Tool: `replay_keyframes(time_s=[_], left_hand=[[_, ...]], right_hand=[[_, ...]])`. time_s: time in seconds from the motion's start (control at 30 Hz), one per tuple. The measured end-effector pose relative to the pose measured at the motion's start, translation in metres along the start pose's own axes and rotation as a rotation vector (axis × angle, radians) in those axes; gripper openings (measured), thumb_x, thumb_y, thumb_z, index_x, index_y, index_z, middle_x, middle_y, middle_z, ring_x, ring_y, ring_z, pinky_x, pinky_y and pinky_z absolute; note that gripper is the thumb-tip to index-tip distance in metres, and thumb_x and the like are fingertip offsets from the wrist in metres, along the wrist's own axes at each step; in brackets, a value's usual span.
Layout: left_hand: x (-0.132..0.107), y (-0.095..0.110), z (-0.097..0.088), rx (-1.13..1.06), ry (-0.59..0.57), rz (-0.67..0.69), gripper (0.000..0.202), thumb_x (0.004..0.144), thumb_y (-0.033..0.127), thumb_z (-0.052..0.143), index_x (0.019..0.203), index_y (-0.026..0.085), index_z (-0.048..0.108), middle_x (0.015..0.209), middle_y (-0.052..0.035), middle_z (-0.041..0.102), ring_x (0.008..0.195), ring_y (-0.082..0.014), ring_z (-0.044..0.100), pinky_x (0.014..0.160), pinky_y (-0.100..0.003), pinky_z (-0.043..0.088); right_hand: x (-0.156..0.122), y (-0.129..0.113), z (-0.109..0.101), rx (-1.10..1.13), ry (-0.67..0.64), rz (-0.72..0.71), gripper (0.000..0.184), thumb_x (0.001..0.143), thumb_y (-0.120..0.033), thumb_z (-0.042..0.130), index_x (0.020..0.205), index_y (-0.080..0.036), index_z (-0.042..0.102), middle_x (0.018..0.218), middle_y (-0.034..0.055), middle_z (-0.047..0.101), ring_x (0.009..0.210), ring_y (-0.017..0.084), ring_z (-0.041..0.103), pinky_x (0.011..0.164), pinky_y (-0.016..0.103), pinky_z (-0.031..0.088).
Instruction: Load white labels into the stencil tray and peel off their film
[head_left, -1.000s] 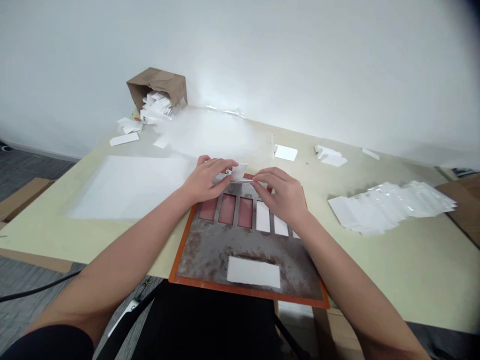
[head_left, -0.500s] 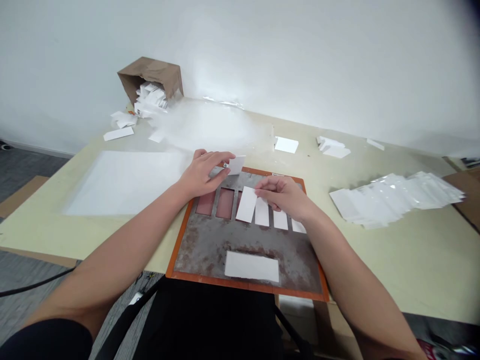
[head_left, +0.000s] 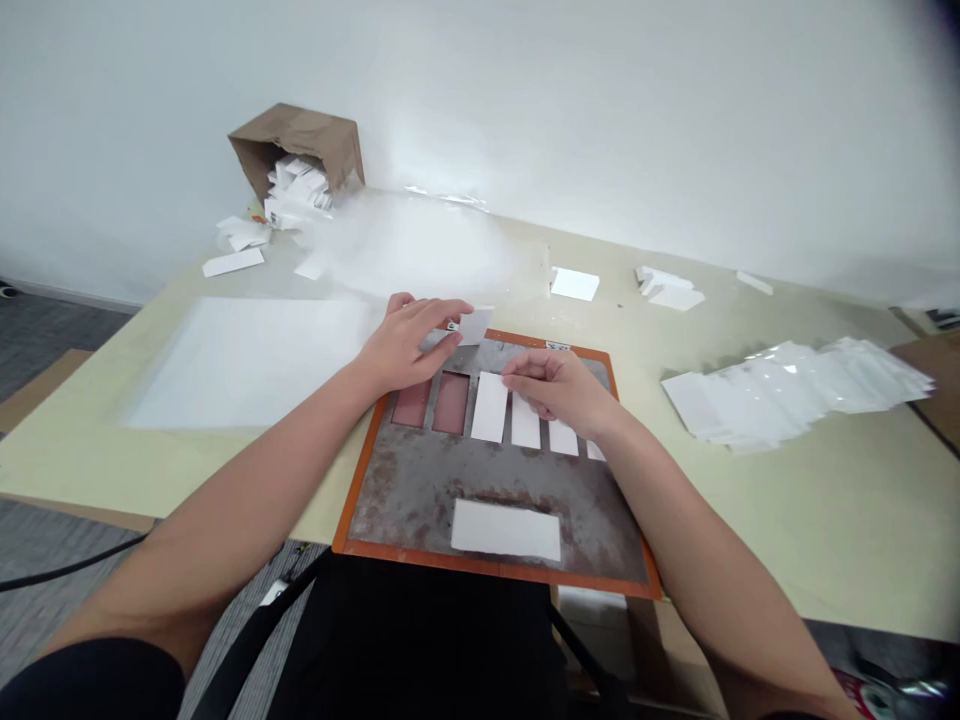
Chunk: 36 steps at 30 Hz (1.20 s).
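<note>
My left hand [head_left: 416, 340] pinches a white card [head_left: 477, 326] between thumb and fingers, above the far edge of a grey board [head_left: 405, 490] with an orange border. My right hand [head_left: 559, 388] has its fingertips closed at the upper right edge of another white card [head_left: 489, 412], which lies over the third slot from the left. To its right, more white cards [head_left: 526, 425] fill slots, partly hidden by my right hand. Two slots on the left show a reddish base [head_left: 450, 405]. A wide white strip [head_left: 506, 530] lies on the board's near part.
A tipped brown box [head_left: 315, 125] spills white cards at the back left. A white sheet [head_left: 247, 360] lies left of the board. Overlapping clear-wrapped white pieces [head_left: 787, 395] spread on the right. Small white stacks [head_left: 575, 284] sit toward the wall.
My right hand has lowered its white card from a tilt to lie in line with the third slot. The left hand keeps its card in nearly the same place.
</note>
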<state>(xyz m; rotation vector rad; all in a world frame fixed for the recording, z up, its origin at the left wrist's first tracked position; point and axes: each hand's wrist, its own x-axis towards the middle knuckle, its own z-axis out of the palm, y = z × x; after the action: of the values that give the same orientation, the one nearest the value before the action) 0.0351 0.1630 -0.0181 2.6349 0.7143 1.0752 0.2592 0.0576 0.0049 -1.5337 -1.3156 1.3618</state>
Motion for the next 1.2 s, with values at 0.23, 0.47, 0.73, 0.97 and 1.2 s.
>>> replay_keyframes(time_s=[0.23,0.47,0.73,0.97,1.2], left_hand=[[-0.0007,-0.0004,0.0001,-0.005,-0.003,0.001,0.027,0.095,0.03,0.047,0.12,0.024,0.056,0.111,-0.004,0.074,0.092,-0.0199,0.072,0.091,-0.039,0.034],[-0.0007,0.0001,0.0005,-0.012,0.003,-0.005,0.028,0.095,0.031,0.048,0.121,0.025,0.056,0.109,-0.0034,0.075,0.092,-0.0202,0.072,0.09,-0.039,0.034],[-0.0009,0.001,0.0001,-0.002,-0.017,-0.03,0.03,0.095,0.033,0.046,0.122,0.025,0.057,0.11,-0.0042,0.075,0.093,-0.0205,0.072,0.092,-0.039,0.035],[-0.0005,0.002,-0.0011,0.011,-0.034,-0.038,0.03,0.095,0.034,0.044,0.121,0.025,0.057,0.109,-0.0049,0.075,0.094,-0.021,0.072,0.092,-0.04,0.035],[-0.0004,0.0011,-0.0006,0.002,-0.012,-0.007,0.029,0.096,0.031,0.046,0.121,0.024,0.057,0.109,-0.0044,0.075,0.094,-0.02,0.072,0.091,-0.039,0.035]], right_hand=[[-0.001,-0.0004,-0.0004,0.004,0.012,0.024,0.02,0.076,-0.038,0.075,0.081,-0.021,0.066,0.054,-0.0064,0.049,0.042,0.005,0.033,0.038,0.022,0.026],[-0.0003,0.0035,-0.0015,-0.012,0.016,0.015,0.018,0.078,-0.037,0.074,0.083,-0.022,0.067,0.054,-0.0063,0.05,0.042,0.006,0.033,0.039,0.023,0.027],[-0.001,0.0009,-0.001,-0.011,0.025,0.033,0.021,0.076,-0.039,0.076,0.082,-0.022,0.067,0.061,-0.0038,0.055,0.044,0.006,0.034,0.039,0.023,0.028],[-0.0011,0.0015,-0.0013,-0.016,0.016,0.027,0.02,0.077,-0.039,0.075,0.083,-0.022,0.067,0.061,-0.0041,0.055,0.044,0.006,0.034,0.039,0.023,0.028],[-0.0011,0.0014,-0.001,-0.02,0.016,0.018,0.021,0.077,-0.04,0.075,0.082,-0.022,0.066,0.053,-0.007,0.048,0.042,0.006,0.033,0.039,0.023,0.027]])
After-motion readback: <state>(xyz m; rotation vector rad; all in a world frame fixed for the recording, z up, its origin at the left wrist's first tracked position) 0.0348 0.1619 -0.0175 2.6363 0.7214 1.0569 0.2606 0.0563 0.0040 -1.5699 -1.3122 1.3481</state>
